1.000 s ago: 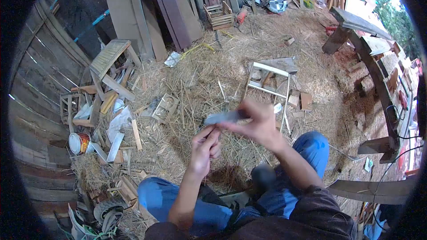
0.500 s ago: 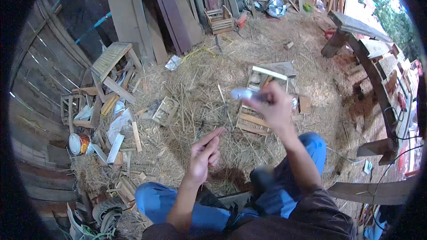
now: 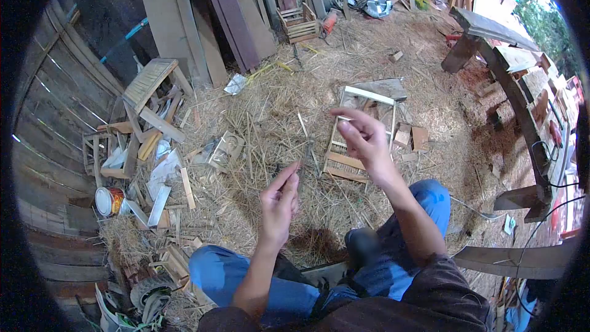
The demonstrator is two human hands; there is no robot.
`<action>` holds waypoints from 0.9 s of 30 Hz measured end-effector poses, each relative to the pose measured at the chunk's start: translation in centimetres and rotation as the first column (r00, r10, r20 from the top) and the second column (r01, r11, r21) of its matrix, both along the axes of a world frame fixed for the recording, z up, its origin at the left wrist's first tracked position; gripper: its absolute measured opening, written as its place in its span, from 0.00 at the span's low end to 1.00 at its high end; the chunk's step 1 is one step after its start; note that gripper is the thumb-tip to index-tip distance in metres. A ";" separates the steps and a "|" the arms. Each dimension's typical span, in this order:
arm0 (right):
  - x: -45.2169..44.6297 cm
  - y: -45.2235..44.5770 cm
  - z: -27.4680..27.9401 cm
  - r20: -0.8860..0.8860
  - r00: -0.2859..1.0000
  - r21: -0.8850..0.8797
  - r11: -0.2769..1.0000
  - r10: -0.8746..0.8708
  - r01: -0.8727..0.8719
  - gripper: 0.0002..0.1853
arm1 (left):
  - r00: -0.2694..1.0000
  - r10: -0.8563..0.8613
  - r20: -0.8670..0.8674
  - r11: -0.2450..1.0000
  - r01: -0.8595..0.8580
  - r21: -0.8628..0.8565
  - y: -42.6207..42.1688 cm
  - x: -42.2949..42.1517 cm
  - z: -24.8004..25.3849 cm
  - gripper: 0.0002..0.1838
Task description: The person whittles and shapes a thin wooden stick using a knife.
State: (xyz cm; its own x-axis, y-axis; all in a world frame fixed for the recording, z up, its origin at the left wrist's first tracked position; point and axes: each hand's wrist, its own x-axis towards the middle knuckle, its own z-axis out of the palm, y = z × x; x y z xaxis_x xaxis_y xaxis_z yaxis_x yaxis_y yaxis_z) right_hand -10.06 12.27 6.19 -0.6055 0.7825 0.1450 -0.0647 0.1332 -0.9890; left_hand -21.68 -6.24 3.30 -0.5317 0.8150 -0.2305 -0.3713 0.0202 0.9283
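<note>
My left hand [image 3: 281, 204] is held up above my left knee, its thumb and index finger pinched together. A thin dark tip shows at those fingertips, too small to name. My right hand [image 3: 367, 145] is raised over the wooden frame with thin bars [image 3: 348, 163], which lies on the straw-covered floor. Its index finger reaches left and the thumb sits just below it, the other fingers curled. Something small and pale seems to be between thumb and finger; its kind cannot be made out. The hands are apart from each other.
Left are a small wooden stool [image 3: 149, 83], a paint can [image 3: 109, 201] and wood scraps. A pale wooden piece with cut-outs [image 3: 228, 151] lies mid-floor. A slatted crate [image 3: 299, 23] and a circular saw [image 3: 376, 3] stand at the back. A heavy bench [image 3: 527, 106] with cables borders the right.
My right hand, blurred before with a shiny pale shape at its fingers, is now steadier, and that shape no longer shows. My left hand has risen slightly, still pinched.
</note>
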 end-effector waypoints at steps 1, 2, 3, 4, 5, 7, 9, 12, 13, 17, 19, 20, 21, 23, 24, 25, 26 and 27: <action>-0.2 -0.5 0.7 -0.024 0.995 -0.121 0.988 0.094 -0.096 0.16 | 0.998 0.016 -0.053 0.999 -0.017 -0.027 0.2 0.3 0.1 0.19; -0.4 -0.7 0.5 -0.062 0.994 -0.167 0.981 0.091 -0.100 0.18 | 0.991 0.003 -0.137 0.999 -0.007 -0.033 0.5 0.5 0.0 0.19; -0.3 -0.4 0.5 -0.089 0.988 -0.218 0.965 0.129 -0.146 0.19 | 0.975 -0.009 -0.221 0.999 0.001 -0.037 0.7 0.7 -0.1 0.19; -0.1 -0.1 0.4 -0.119 0.979 -0.266 0.944 0.168 -0.194 0.19 | 0.952 -0.018 -0.304 0.999 0.006 -0.041 0.9 0.8 -0.2 0.19; 0.0 0.3 0.4 -0.151 0.967 -0.312 0.919 0.205 -0.243 0.20 | 0.948 -0.015 -0.319 0.999 0.004 -0.036 1.1 0.9 -0.1 0.19; 0.0 0.5 0.1 -0.180 0.959 -0.297 0.917 0.219 -0.265 0.21 | 0.936 -0.010 -0.351 1.000 0.002 -0.024 1.4 1.1 0.3 0.19; 0.0 0.4 0.0 -0.182 0.958 -0.301 0.915 0.221 -0.268 0.20 | 0.952 -0.021 -0.306 1.000 0.014 -0.025 1.4 1.1 0.6 0.19; -0.3 -0.3 0.1 -0.110 0.964 -0.275 0.924 0.242 -0.264 0.22 | 0.952 -0.007 -0.305 1.000 0.003 -0.013 1.5 1.1 0.2 0.21; -0.4 -0.5 -0.1 -0.097 0.965 -0.266 0.928 0.243 -0.261 0.22 | 0.949 0.004 -0.314 1.000 -0.006 -0.007 1.6 1.1 -0.1 0.21; -0.8 -1.0 -0.5 -0.095 0.965 -0.279 0.924 0.245 -0.263 0.21 | 0.953 0.030 -0.301 0.999 -0.022 0.028 1.8 1.2 -0.5 0.22; -0.9 -1.1 -0.7 -0.060 0.967 -0.197 0.947 0.248 -0.255 0.19 | 0.965 0.026 -0.263 0.999 -0.017 0.037 1.8 1.1 -0.5 0.22; -1.0 -1.1 -1.2 -0.010 0.968 -0.098 0.964 0.249 -0.249 0.18 | 0.977 0.025 -0.211 0.999 -0.021 0.025 1.7 1.1 -0.5 0.21; -1.2 -1.2 -1.9 0.011 0.968 0.007 0.968 0.251 -0.251 0.17 | 0.987 0.026 -0.158 1.000 -0.024 0.011 1.5 0.9 -0.6 0.19; -1.4 -1.8 -2.4 0.106 0.962 0.154 0.952 0.250 -0.264 0.18 | 0.999 0.019 -0.050 1.000 -0.018 0.017 1.2 0.4 -0.8 0.17; -1.2 -2.4 -1.7 0.180 0.951 0.193 0.939 0.250 -0.283 0.19 | 1.000 0.010 0.005 0.999 -0.010 0.034 1.1 0.0 -1.0 0.15; -1.1 -2.8 -1.1 0.254 0.936 0.230 0.924 0.245 -0.304 0.19 | 0.998 -0.001 0.060 0.999 -0.002 0.053 1.0 -0.2 -1.0 0.14; -1.0 -3.1 -0.7 0.276 0.936 0.285 0.912 0.216 -0.295 0.21 | 0.995 0.000 0.100 0.998 -0.006 0.060 1.0 -0.2 -0.8 0.11; -1.0 -3.2 -0.6 0.272 0.939 0.312 0.904 0.209 -0.291 0.22 | 0.994 -0.004 0.113 0.998 -0.003 0.063 1.0 -0.1 -0.7 0.11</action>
State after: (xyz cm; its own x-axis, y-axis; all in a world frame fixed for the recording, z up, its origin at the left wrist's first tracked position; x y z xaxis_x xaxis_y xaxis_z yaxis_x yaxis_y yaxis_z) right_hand -11.03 9.09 5.62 -0.8230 0.5272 0.2117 0.0789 0.4751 -0.8764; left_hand -21.82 -5.28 2.58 -0.5046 0.8301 -0.2374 -0.4743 -0.0369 0.8796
